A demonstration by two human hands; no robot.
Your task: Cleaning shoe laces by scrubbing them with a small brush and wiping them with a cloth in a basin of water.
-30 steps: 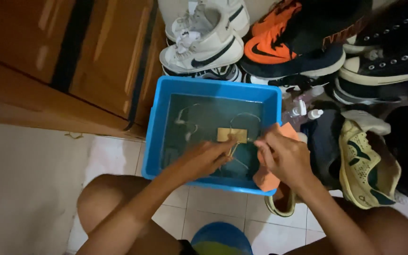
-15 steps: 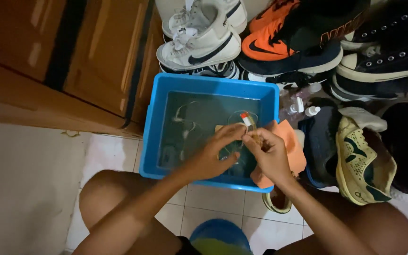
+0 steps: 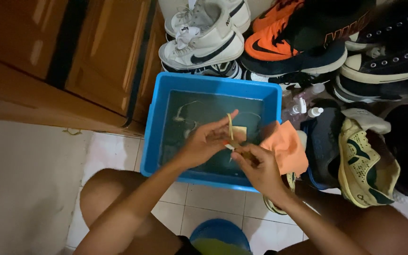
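A blue plastic tub (image 3: 153, 137) of murky water stands on the tiled floor between my knees. Over it, my left hand (image 3: 205, 140) and my right hand (image 3: 257, 166) both pinch a tan shoelace (image 3: 230, 128) with a white and red tip, stretched between them. The lace runs up past my left fingers. More laces (image 3: 185, 115) and a tan rectangular piece (image 3: 240, 132) lie in the water. An orange cloth (image 3: 286, 147) hangs over the tub's right rim, touching my right hand.
Wooden cabinet doors (image 3: 72, 56) stand at the left. White, orange-and-black and dark sneakers (image 3: 204, 42) are piled behind the tub. Small spray bottles (image 3: 308, 109) and a yellow-green shoe (image 3: 364, 163) sit to the right. A blue-and-yellow round object (image 3: 219, 238) lies between my legs.
My hands lifted the lace out of the water, then my right hand slid down and toward me along it. The orange cloth now shows more on the rim.
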